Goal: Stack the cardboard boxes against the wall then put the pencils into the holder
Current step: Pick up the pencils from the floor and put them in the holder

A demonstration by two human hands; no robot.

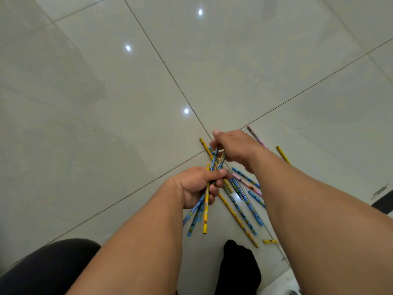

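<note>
- Head view: the floor [106, 103] is glossy pale tile with thin dark grout lines crossing on the diagonal, and small bright light reflections dot it.
- Blurry grey reflections sit in the tiles at upper left, too vague to say what they are.
- The left hand [197, 186] has its fingers and thumb wrapped round a bundle of pencils [205, 209], blue and yellow ones, held above the floor with the lower ends fanning out toward the camera.
- The right hand [234, 147] is curled over the top ends of that same bundle, fingertips pinching them; the fingers mostly hide which pencils it has.
- More loose pencils [242, 207] lie crossed on the tile just under and right of the 2 hands, blue, yellow and pink.
- A pink pencil [255, 136] and a yellow pencil [284, 155] poke out from behind the right forearm, mostly covered.
- A short yellow stub [270, 241] lies near a black sock [240, 267].
- A dark-trousered knee [46, 267] is cut off at bottom left.
- A dark strip [382, 199] at the right edge is cut off, can't tell what it is.
</note>
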